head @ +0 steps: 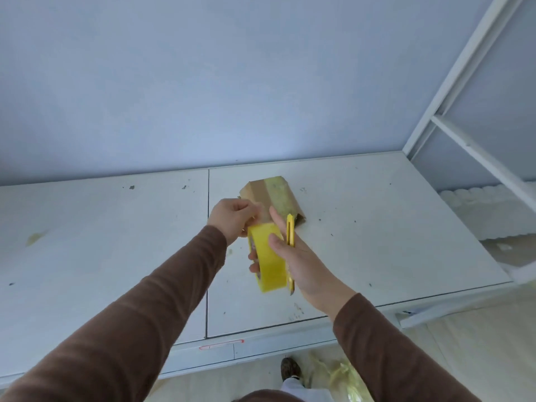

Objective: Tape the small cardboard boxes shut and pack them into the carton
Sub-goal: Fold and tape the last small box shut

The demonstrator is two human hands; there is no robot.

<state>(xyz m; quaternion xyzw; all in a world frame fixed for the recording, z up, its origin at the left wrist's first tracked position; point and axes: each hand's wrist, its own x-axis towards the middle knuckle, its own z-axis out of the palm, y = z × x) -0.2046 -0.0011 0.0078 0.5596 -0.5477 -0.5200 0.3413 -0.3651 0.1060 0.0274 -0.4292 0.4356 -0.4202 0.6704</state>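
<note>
While the tape comes off: the job looks partly done.
Box: small cardboard box (272, 198) sits on the white table (377, 227) at 12 o'clock from the hands, one strip on.
Right hand (301, 256): grips tape roll (268, 261) and yellow cutter (290, 233).
Left hand (232, 217): pinches the tape end.
Carton: not seen; packing is left.

No text, label, brand or number can be read; print on the tape roll (268, 258) core is too blurred.
</note>
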